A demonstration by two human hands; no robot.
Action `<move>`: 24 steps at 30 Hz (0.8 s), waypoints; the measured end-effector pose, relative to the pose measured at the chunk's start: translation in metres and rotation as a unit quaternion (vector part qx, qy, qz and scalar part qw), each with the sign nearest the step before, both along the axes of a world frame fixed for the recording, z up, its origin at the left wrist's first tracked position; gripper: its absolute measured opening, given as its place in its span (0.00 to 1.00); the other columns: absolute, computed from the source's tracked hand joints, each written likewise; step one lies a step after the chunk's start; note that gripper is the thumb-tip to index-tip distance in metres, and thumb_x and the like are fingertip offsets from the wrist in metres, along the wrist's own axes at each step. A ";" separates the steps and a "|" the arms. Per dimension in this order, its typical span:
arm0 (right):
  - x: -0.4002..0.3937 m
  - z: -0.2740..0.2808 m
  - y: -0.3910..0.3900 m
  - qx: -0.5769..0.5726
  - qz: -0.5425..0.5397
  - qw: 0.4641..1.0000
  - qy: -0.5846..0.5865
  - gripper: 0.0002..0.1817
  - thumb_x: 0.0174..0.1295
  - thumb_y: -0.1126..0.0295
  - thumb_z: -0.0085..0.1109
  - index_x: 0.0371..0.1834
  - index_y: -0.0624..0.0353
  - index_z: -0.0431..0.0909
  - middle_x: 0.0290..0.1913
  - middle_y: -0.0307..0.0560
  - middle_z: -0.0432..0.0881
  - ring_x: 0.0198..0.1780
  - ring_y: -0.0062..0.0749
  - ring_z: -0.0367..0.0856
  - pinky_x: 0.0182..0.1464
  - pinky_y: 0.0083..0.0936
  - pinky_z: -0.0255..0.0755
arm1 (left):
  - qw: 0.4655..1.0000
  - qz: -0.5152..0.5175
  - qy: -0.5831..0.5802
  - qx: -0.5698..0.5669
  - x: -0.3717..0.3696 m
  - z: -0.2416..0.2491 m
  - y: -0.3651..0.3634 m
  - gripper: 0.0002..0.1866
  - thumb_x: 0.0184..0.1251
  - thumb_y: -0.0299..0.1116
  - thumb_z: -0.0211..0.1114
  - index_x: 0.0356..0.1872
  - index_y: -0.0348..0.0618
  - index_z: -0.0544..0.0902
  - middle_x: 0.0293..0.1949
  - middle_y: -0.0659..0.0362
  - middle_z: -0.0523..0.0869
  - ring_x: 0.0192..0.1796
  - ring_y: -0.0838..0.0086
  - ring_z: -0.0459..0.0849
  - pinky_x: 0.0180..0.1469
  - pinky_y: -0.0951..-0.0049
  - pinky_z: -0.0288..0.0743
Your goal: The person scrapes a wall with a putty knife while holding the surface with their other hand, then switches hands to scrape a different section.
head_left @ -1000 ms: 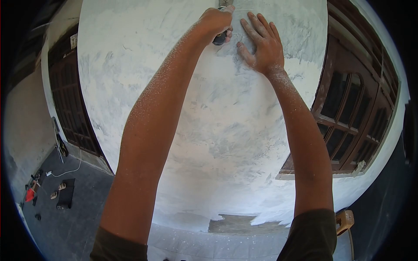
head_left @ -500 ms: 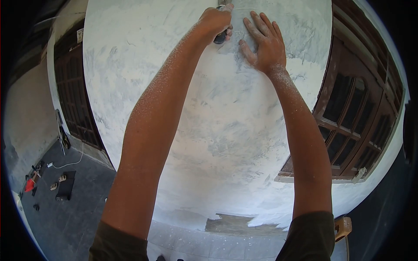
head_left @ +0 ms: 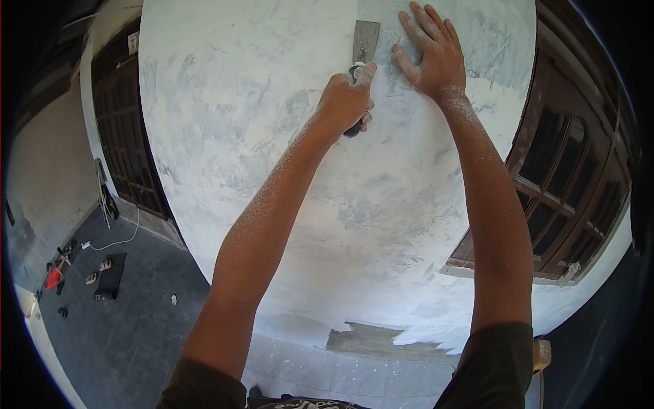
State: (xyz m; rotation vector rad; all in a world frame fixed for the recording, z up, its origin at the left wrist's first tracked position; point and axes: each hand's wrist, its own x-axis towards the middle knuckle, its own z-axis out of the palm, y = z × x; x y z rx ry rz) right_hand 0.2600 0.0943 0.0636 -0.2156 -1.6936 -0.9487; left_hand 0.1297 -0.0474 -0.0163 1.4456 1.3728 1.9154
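Note:
My left hand (head_left: 347, 102) is wrapped round the black handle of a putty knife (head_left: 366, 42), its thumb along the neck. The metal blade points up and lies close against the wall (head_left: 272, 88), which is patchy white and grey. To the right of the blade, my right hand (head_left: 436, 58) rests flat on the wall with fingers spread, holding nothing. White dust coats both hands and forearms.
A brown wooden window (head_left: 552, 177) is set to the right, with a dark door (head_left: 126, 136) at left. On the dark floor lie sandals (head_left: 99, 271), a black mat (head_left: 111, 279), a red object (head_left: 53, 278) and a white cable (head_left: 122, 240). A wooden piece (head_left: 541, 354) stands lower right.
My left hand has come down the wall with the putty knife, and the blade now shows in full. My right hand stays spread on the wall; the whole view has shifted slightly.

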 end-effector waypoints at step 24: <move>-0.027 -0.119 -0.108 -0.312 0.240 0.919 0.037 0.38 0.57 0.72 0.64 0.74 0.68 0.70 0.52 0.64 0.85 0.48 0.44 0.89 0.54 0.33 0.82 | 0.982 -0.173 -0.011 -0.070 -0.024 -0.001 0.008 0.27 0.86 0.51 0.46 0.57 0.31 0.77 0.46 0.55 0.83 0.44 0.71 0.84 0.47 0.68 0.81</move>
